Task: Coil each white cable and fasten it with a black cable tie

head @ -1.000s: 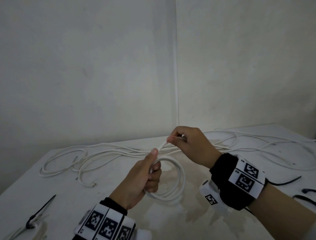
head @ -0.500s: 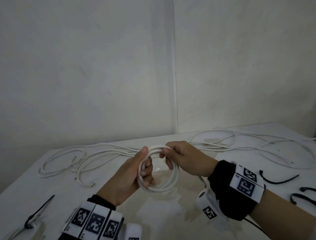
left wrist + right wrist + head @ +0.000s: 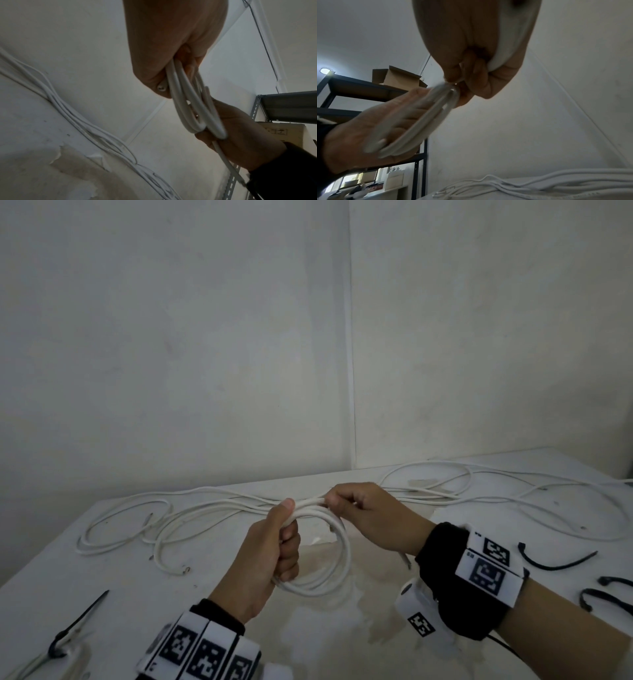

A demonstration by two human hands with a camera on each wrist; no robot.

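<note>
a: fingers [image 3: 291, 546] of our left hand [image 3: 263, 556] are curled tight round the coil [image 3: 318, 580], held above the table [image 3: 342, 645].
b: and our right hand [image 3: 363, 515], pinching the cable, has swung back onto the top. another loop on; ties [image 3: 555, 563] wait to the right.

I see two hands, my left hand [image 3: 270, 556] and my right hand [image 3: 370, 518], one coil of white cable [image 3: 325, 573], and four black cable ties [image 3: 555, 561]. Loose cables lie tangled; I cannot count them.
</note>
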